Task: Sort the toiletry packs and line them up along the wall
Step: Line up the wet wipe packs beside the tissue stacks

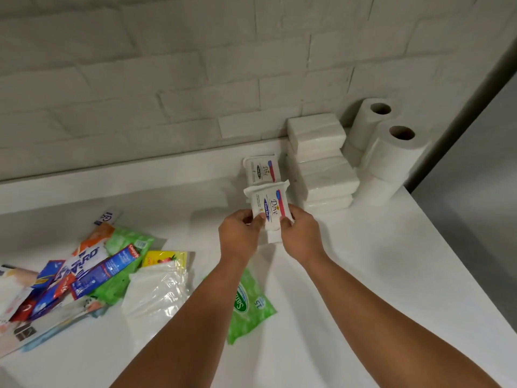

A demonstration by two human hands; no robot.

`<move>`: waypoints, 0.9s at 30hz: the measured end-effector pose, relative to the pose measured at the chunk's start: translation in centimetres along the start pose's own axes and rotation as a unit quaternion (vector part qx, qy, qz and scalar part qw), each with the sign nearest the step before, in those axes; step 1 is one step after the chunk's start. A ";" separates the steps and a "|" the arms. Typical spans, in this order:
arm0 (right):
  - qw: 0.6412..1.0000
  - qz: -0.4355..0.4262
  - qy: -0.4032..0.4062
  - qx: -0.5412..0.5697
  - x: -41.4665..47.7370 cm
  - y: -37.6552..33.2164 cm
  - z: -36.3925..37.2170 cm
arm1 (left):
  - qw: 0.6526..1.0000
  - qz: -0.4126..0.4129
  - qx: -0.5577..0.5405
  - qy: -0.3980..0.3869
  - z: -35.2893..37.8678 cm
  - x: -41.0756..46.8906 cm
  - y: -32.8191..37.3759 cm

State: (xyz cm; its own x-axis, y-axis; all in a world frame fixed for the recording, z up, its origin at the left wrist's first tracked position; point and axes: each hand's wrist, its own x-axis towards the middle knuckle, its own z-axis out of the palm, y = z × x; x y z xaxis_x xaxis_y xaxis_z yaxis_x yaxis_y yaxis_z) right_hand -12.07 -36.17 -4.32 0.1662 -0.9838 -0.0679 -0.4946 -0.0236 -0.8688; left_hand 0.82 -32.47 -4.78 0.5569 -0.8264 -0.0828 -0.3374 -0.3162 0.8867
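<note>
White desk [363,275] against a pale brick wall [140,79], sorted groups at the right end: paper rolls [391,152] in the corner, stacked white packs [321,163] next to them, then one Dove pack [263,170] lying just beside that stack, close to the wall. Second Dove pack [270,208] pinched at its near corners by both hands — left hand [237,236] on the left corner, right hand [300,236] on the right, thumbs on top, fingers curled beneath — and held label-up just in front of the first, beside the white stack. Cannot tell whether resting on the desk or slightly lifted, nor what the white edge below it belongs to. Looks like the placing step for the Dove group. To do it well: keep the label up and turned the same way as the first pack, square the long edge with the white stack alongside, set down close behind the first pack without shoving it, and release both corners together to avoid skewing. Mind the crimped wrapper ends — probably slippery, easy to crumple. Both forearms stretched forward and converging, wrists fairly straight, backs of the hands up. Unsorted, well apart on the left: a loose pile of mixed packs [84,275], a clear bag [156,292], and a green wipes pack [249,306] partly hidden by the left forearm.
</note>
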 end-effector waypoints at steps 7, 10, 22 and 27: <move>1.000 0.005 -0.017 -0.017 1.2 0.8 0.2 | 0.999 -0.041 -0.026 0.022 1.3 0.0 -0.6; 0.999 0.010 -0.024 -0.028 1.9 1.1 -0.2 | 0.998 -0.056 -0.031 0.026 1.9 0.0 -0.4; 0.995 0.022 -0.077 -0.057 3.0 0.2 -0.8 | 0.997 -0.062 -0.003 0.041 1.9 0.6 -0.1; 0.994 0.042 -0.086 -0.050 2.6 -0.3 -1.0 | 0.998 -0.065 -0.006 0.021 1.5 0.3 0.1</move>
State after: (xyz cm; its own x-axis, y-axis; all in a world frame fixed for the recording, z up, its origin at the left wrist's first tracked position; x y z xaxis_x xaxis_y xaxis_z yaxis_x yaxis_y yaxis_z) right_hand -12.34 -38.89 -3.70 0.2602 -0.9383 -0.2277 -0.5935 0.0306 -0.8043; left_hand -0.16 -33.47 -5.37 0.6269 -0.7581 -0.1794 -0.2503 -0.4141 0.8752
